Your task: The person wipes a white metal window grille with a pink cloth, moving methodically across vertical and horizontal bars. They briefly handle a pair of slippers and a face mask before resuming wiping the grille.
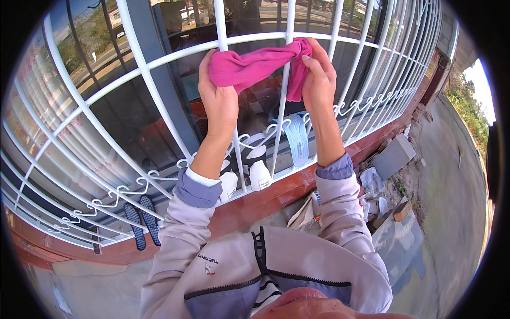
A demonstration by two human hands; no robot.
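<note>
A bright pink cloth [255, 67], twisted and bunched, is stretched between my two hands in front of a white metal window grille [179, 57]. My left hand [218, 97] grips its wide, folded left end, with the thumb in front. My right hand [322, 79] pinches the other end near a vertical bar, and a short flap of the cloth hangs down beside it. Part of the cloth crosses in front of the bars. Whether it is looped around one of them, I cannot tell.
Below my hands, white-and-black shoes [259, 175] and a light blue insole [298, 145] rest on the window ledge against the grille. Checkered insoles [142, 221] lean at the left. Scroll-shaped metalwork [115, 195] runs along the bottom. Grey slabs [392, 157] and rubble lie on the ground at right.
</note>
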